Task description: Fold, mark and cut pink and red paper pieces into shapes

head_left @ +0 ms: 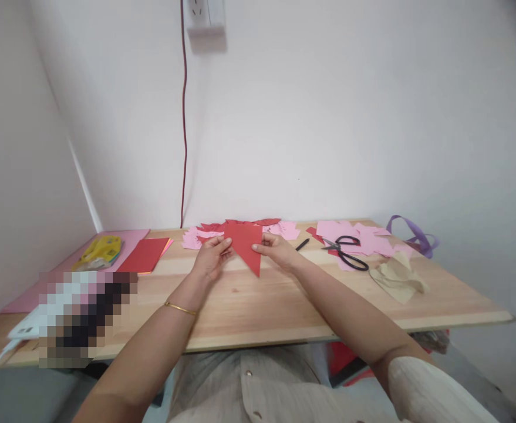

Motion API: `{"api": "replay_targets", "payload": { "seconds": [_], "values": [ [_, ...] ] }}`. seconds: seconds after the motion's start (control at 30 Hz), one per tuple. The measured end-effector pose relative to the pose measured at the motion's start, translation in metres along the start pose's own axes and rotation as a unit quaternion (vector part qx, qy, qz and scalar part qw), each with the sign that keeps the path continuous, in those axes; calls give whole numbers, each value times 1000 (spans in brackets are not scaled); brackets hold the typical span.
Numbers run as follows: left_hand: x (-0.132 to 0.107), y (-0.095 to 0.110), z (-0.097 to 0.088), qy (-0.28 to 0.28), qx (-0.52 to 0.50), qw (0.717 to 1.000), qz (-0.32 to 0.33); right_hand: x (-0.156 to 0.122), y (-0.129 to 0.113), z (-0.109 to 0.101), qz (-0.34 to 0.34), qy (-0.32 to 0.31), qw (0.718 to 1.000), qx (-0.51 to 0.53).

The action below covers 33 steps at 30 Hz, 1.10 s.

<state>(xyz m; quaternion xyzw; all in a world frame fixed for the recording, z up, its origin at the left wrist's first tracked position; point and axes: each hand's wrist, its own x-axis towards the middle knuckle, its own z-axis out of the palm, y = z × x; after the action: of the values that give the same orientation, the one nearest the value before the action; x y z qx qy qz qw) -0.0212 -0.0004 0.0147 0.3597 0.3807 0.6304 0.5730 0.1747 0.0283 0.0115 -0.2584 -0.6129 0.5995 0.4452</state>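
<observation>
A red paper triangle (248, 244) is held up above the wooden table (240, 311), one corner pointing down. My left hand (212, 255) pinches its left edge, thumb in front. On the right edge, my right hand (276, 250) grips the paper the same way, with its fingers partly hidden behind the sheet. Behind the triangle, near the wall, lie pink paper cut-outs (191, 238) and red paper cut-outs (269, 222). A black pen (302, 244) rests just right of my right hand.
Black-handled scissors (350, 252) lie on pink paper scraps (372, 239) at the right, near crumpled tan paper (398, 276) and a purple ribbon (416, 235). Leftward are a red paper stack (144, 256), a yellow packet (101, 252) and a white device with a cable (29, 326).
</observation>
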Motion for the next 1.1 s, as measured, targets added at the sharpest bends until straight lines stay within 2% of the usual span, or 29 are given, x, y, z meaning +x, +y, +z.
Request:
{"api": "replay_targets", "payload": {
  "seconds": [0.07,0.2,0.3,0.43,0.57,0.93,1.1],
  "values": [
    [0,0,1,12,-22,1000,-3,0,0,1,-2,-17,1000,-2],
    [0,1,3,26,-48,998,6,2,4,-1,2,-1,999,-37],
    [-1,2,3,9,-41,999,4,3,5,-2,-5,3,999,-49],
    [-3,0,2,-25,14,999,-35,2,4,-2,-10,0,999,-46],
    [-2,-3,0,-34,36,997,-58,1,2,-1,-12,3,999,-51],
    [-1,-2,2,-4,-23,1000,2,0,1,-1,-12,0,998,-68],
    [-1,1,1,-11,0,1000,-11,1,2,-1,-22,27,997,-65]
  ]
}}
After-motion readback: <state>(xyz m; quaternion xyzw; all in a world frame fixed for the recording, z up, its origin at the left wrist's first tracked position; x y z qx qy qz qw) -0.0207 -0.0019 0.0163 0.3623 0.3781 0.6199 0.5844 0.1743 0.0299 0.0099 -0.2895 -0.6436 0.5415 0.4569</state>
